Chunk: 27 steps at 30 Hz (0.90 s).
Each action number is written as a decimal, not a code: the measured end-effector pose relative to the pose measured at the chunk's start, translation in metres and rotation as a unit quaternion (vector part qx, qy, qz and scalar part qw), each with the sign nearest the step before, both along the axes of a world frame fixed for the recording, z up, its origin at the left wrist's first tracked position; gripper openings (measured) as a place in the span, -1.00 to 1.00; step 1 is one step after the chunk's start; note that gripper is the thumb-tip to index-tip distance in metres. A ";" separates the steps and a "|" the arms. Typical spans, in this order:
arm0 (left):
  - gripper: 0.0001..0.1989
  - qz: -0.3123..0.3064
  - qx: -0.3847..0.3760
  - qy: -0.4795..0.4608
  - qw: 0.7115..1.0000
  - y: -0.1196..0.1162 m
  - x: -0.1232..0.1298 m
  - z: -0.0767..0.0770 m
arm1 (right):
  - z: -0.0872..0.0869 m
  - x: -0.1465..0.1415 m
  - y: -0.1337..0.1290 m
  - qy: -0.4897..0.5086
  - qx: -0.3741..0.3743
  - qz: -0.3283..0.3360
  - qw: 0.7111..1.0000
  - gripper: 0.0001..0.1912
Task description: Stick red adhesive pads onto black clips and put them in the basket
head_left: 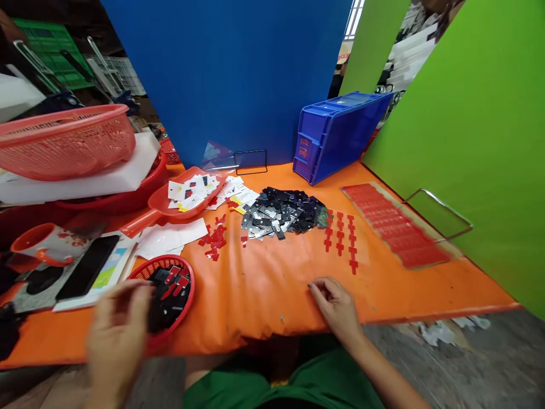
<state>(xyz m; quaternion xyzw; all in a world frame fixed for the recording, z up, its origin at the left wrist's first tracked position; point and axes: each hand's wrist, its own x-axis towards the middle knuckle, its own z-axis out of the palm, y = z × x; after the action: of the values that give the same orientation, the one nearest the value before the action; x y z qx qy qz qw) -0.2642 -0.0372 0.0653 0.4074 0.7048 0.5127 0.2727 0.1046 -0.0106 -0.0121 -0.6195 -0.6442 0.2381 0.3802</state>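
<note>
My left hand [119, 335], smeared by motion, is over the left rim of a small red basket [190, 295]. Its fingers look bent, but what they hold, if anything, cannot be made out. Black flat pieces [159, 315] fill the basket, with several red-faced ones [174, 284] on top. My right hand [334, 304] rests at the table's front with curled fingers and the thumb close to them; a small dark spot shows at the tip. Beyond it lie rows of red T-shaped stickers [340, 234] on a clear sheet and a heap of black and grey flat pieces [285, 210].
Loose red stickers [215, 238] lie left of the heap. A red scoop [157, 207] holds paper scraps. A phone [88, 267] and a mug [49, 244] stand left. Behind are a blue bin [340, 136] and blue panel [230, 74]; right, a red sticker sheet [394, 224] and green panel [477, 147].
</note>
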 end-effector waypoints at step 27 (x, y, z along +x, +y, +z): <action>-0.74 -0.182 -0.014 -0.100 0.978 0.032 0.163 -0.069 | 0.026 -0.057 0.090 0.081 -0.166 0.024 0.982 -0.74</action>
<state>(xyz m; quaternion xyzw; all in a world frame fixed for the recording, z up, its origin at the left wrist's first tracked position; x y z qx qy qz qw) -0.1013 -0.0053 -0.0033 0.4720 0.5951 0.4824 0.4364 0.0478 0.0790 0.0139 -0.6370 -0.5777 0.4003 0.3166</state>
